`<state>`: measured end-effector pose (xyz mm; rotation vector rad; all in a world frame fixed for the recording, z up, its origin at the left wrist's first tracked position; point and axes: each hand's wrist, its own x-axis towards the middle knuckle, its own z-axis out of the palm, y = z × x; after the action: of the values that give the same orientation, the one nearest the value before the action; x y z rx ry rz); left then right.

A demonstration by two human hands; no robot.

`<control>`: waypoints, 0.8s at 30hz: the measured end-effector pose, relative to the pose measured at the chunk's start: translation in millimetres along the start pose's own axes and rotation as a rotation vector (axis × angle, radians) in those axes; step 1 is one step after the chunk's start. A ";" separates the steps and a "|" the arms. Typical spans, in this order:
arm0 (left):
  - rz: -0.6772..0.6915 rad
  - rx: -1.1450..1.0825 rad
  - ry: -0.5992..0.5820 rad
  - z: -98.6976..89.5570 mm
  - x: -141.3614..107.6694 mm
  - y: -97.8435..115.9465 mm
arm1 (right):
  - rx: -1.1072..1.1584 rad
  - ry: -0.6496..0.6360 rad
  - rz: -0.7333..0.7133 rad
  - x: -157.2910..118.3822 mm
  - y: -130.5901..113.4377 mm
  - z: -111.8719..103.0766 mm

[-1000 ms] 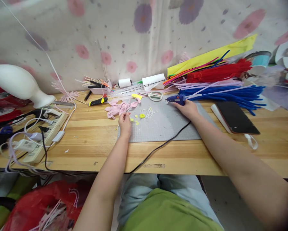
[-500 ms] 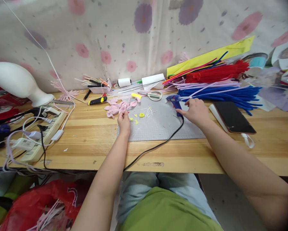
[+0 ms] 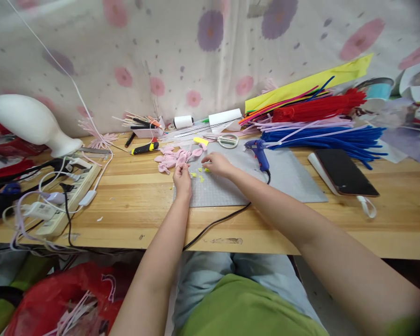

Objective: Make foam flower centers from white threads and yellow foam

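Observation:
My left hand (image 3: pixel 182 179) is closed at the left edge of the grey mat (image 3: pixel 287 186), by the pink petal-like pieces (image 3: pixel 171 157); what its fingers pinch is too small to name. Over the mat, just right of it, my right hand (image 3: pixel 217 164) has its fingers bent together above small yellow scraps (image 3: pixel 201 178), and anything between them is hidden. A blue glue gun (image 3: pixel 259 154) lies on the mat, its black cable running toward the table's front edge. Scissors (image 3: pixel 228 141) rest at the mat's back edge.
Blue (image 3: pixel 329 140) and red pipe cleaners (image 3: pixel 318 106) are piled at the back right, near a dark phone (image 3: pixel 346 171). At left stand a white foam head (image 3: pixel 27 119) and a power strip (image 3: pixel 60 212) with cables. A yellow-black cutter (image 3: pixel 145 148) lies behind.
My right hand has let go of the glue gun and moved left to the small pieces beside my left hand. The glue gun stays on the mat. The view has shifted slightly.

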<state>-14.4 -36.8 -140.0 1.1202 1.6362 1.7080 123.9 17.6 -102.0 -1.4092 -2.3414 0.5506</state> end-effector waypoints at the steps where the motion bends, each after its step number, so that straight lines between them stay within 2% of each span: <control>1: -0.002 -0.006 0.001 -0.1 -0.8 0.1 | -0.028 -0.014 -0.003 6.0 -3.5 4.0; 6: -0.025 -0.019 0.012 1.5 -1.8 -0.4 | -0.126 -0.114 -0.054 19.0 -11.5 11.7; 9: 0.011 0.024 0.011 2.0 -1.5 0.2 | -0.030 -0.117 -0.058 15.8 -9.3 7.9; 13: 0.084 0.095 -0.027 1.4 -8.0 5.4 | 0.361 0.092 0.089 -3.2 6.5 0.5; 16: 0.139 0.170 -0.154 4.5 -15.5 11.0 | 0.623 0.218 0.134 -24.6 26.6 -0.4; 19: 0.191 0.263 -0.282 16.7 -17.7 15.5 | 0.679 0.287 0.143 -42.1 46.4 2.9; 24: 0.223 0.388 -0.380 50.0 -15.8 20.2 | 0.629 0.376 0.147 -49.4 64.2 5.2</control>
<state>39.0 -25.2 -127.1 1.7486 1.6785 1.2187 191.6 0.4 -143.2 -1.2449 -1.5842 0.8792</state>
